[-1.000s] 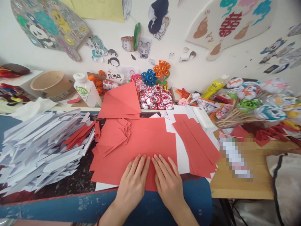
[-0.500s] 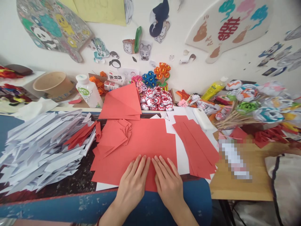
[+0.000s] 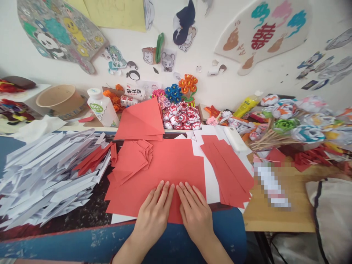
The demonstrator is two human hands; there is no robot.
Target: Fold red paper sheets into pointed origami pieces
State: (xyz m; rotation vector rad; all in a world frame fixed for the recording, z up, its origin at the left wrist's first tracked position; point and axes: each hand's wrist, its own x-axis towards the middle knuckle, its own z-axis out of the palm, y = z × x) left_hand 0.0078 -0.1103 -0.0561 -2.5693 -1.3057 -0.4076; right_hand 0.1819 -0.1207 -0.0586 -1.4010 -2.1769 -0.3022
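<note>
your left hand and right hand both lie palm down on the near edge of the big red sheet, side by side, a narrow gap between them. fingers straight, together, pointing away from you; both open, flat, no grip visible. what's under your palms: can't tell. the big red sheet is in front of you, under your fingers; use it as the landmark.

on its left part: smaller red pieces, overlapping. left of it: heap of folded white strips with a few red folded strips on top. right of it: long red strips over white paper. just beyond it: red squares, then red-and-white paper flowers.

writing: beyond it to the left, the white bottle has a green label, "100" readable, rest too small. beyond it, a white package carries black chinese characters, "水" among them, tilted. on the wall beyond it to the right, the fan-shaped board bears a red "囍". far beyond it to the right, the yellow bottle has print too small to read.
</note>
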